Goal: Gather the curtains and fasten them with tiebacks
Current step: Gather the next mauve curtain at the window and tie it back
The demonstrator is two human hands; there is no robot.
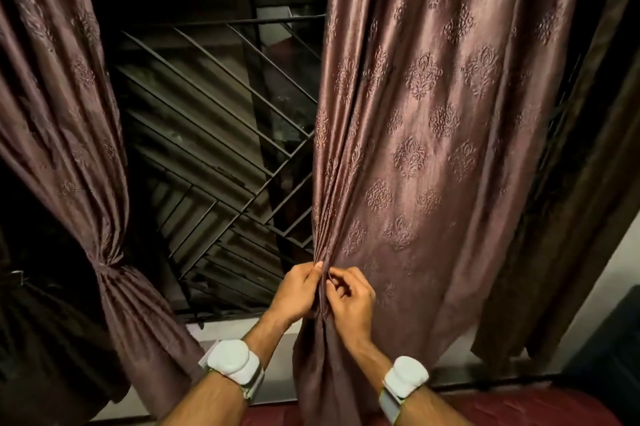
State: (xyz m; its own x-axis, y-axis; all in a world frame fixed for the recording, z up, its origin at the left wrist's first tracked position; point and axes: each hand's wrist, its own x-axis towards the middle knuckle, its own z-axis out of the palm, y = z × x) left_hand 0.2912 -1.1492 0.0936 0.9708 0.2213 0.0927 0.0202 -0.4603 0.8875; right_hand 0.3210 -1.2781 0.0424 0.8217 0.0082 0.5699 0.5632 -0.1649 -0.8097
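Two mauve curtains with an embossed floral pattern hang over a window. The left curtain point(59, 107) is cinched at its waist by a tieback point(105, 268) of the same cloth. The right curtain point(433, 120) hangs mostly spread out. My left hand point(299, 292) pinches several narrow pleats at its inner edge. My right hand point(349, 301) sits right beside it, fingers closed on the adjacent fold. Both hands touch the cloth at about sill height. White bands sit on both wrists.
A black metal window grille point(214, 134) with diagonal bars fills the gap between the curtains. A darker brown drape point(568, 217) hangs at the far right. A white sill point(221, 325) runs under the window, and a maroon cushioned surface point(519, 408) lies below.
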